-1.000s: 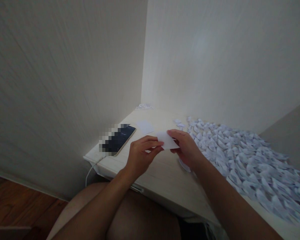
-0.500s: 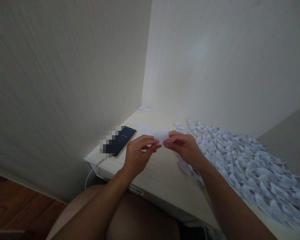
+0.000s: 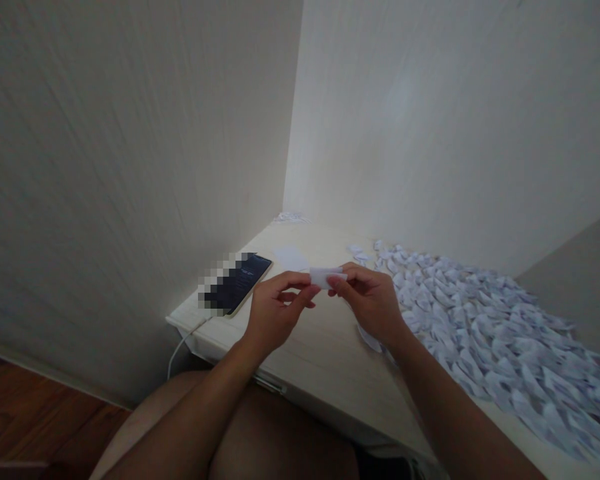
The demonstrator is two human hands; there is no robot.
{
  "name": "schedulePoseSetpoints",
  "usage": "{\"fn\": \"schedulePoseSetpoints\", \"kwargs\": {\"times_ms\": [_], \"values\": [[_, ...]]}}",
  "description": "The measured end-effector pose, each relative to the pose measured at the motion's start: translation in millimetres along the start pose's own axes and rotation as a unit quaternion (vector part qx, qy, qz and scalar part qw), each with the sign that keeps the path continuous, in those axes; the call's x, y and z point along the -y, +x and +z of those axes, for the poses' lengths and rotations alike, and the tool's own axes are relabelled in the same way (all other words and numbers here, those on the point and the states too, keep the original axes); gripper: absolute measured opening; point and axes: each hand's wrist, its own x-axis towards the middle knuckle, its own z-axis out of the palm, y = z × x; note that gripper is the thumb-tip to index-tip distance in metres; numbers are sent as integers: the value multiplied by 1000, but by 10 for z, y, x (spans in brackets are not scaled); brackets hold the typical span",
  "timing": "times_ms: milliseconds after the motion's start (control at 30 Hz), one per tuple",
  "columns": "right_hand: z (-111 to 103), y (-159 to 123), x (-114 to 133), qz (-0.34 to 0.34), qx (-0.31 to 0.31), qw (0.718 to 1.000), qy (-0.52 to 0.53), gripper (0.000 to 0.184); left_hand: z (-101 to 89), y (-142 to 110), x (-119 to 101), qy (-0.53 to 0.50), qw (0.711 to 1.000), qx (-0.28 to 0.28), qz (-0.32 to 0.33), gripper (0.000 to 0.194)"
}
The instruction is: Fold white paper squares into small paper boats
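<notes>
A small folded piece of white paper (image 3: 323, 277) is held between both hands just above the table (image 3: 300, 333). My left hand (image 3: 279, 308) pinches its left end between thumb and fingers. On the other end, my right hand (image 3: 370, 297) is closed, its thumb pressed on the paper's near face. Behind the paper a flat white sheet (image 3: 290, 257) lies on the tabletop. To the right spreads a large pile of folded white paper pieces (image 3: 480, 320), partly hidden by my right forearm.
A phone (image 3: 243, 283), partly pixelated, lies at the left with a white cable (image 3: 177, 350) running over the table edge. More white paper bits (image 3: 291, 217) sit in the far corner. Walls (image 3: 380, 120) close in the table at the back and left.
The paper has been folded down to a lower, narrower strip. My right thumb has moved up onto its near face, while my left hand keeps its pinch.
</notes>
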Motion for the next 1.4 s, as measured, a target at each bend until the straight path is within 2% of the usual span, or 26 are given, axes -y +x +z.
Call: {"fn": "schedulePoseSetpoints", "kwargs": {"times_ms": [200,367,567,900,1000,1400], "values": [[54,-38,39,22,-14,1000,-2,22,35,-10,-14,-62,998,-34,-5,30],[103,-56,34,57,-34,996,52,24,30,2,-41,-56,997,-43,-16,23],[133,-59,15,65,-39,990,123,31,10,25,-35,-80,996,-47,-14,20],[124,-61,-4,53,-33,996,68,25,-16,36,-67,-87,995,-29,-34,23],[115,-58,0,51,-29,996,62,23,-18,34,-74,-81,996,-20,-43,18],[81,-40,13,56,-5,998,38,14,-48,51,-74,-94,991,-20,-90,18]]}}
